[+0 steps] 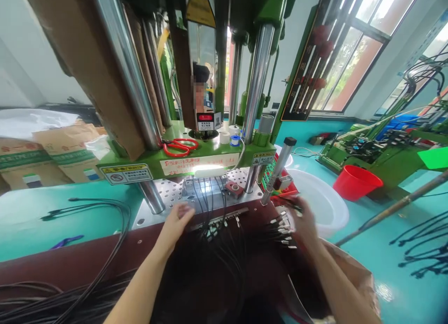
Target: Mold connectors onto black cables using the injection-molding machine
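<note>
My left hand [178, 221] is at the left of the metal mould [205, 188], fingers loosely bent and apart, with nothing visible in them. Several black cables [210, 203] run out of the mould toward me, across a metal strip [229, 217] with small connectors along it. On the right, my right hand [305, 221] is smeared by motion. Thin dark pieces [291, 203] show at its fingertips; whether it grips them I cannot tell. Just left of it lies a bundle of cable ends with silver connectors [284, 228].
Around the mould stands a green press [224, 158] with steel columns. Red-handled scissors [180, 147] lie on its plate. Loose black cables [122, 221] hang over the brown table [140, 242] at left. A white tub [325, 203] and a red bucket [357, 182] stand at right.
</note>
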Motion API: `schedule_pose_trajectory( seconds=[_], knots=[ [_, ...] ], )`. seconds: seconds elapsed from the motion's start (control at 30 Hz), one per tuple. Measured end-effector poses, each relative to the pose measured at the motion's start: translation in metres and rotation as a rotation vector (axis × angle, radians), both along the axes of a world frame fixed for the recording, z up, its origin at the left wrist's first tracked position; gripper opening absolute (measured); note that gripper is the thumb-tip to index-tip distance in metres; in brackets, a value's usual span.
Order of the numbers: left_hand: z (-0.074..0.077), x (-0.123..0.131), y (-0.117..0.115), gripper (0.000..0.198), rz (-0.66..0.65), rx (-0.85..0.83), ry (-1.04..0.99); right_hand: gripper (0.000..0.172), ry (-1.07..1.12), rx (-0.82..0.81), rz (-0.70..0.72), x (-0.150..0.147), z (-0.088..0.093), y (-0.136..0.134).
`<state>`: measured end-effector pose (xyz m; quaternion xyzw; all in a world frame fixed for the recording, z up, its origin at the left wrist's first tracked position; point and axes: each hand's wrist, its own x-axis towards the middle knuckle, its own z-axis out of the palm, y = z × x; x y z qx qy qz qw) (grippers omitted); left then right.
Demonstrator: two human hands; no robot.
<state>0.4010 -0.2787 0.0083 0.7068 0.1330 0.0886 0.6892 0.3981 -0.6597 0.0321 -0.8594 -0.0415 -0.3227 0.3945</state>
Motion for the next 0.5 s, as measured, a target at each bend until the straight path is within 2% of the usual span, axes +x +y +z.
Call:
schedule_pose_trajectory(
  seconds=[0.07,0.13,0.2,0.23,0.27,0.33,0.43,0.5],
  knots=[
    [0.008,0.01,-0.009,0.028,0.098,-0.385,0.113,0.038,0.085,0.003,-0.361,-0.037,-0.022,-0.069],
    [0.016,0.023,-0.019,0.016,0.148,-0.605,0.237,0.045,0.323,-0.089,-0.641,-0.067,-0.049,-0.125],
    [0.021,0.037,-0.029,0.009,0.145,-0.661,0.316,0.047,0.558,-0.252,-0.716,-0.085,-0.069,-0.156],
    [0.022,0.044,-0.034,0.006,0.12,-0.669,0.341,0.045,0.589,-0.309,-0.697,-0.087,-0.073,-0.159],
    [0.022,0.05,-0.038,0.005,0.087,-0.687,0.368,0.042,0.58,-0.328,-0.629,-0.084,-0.073,-0.154],
    [0.021,0.059,-0.046,0.004,-0.009,-0.731,0.413,0.036,0.516,-0.229,-0.386,-0.064,-0.059,-0.117],
    [0.019,0.065,-0.051,0.003,-0.159,-0.789,0.44,0.03,0.503,-0.02,0.191,-0.007,-0.015,-0.017],
    [0.016,0.064,-0.051,0.01,-0.212,-0.811,0.429,0.027,0.553,0.036,0.506,0.043,0.014,0.058]
  ],
)
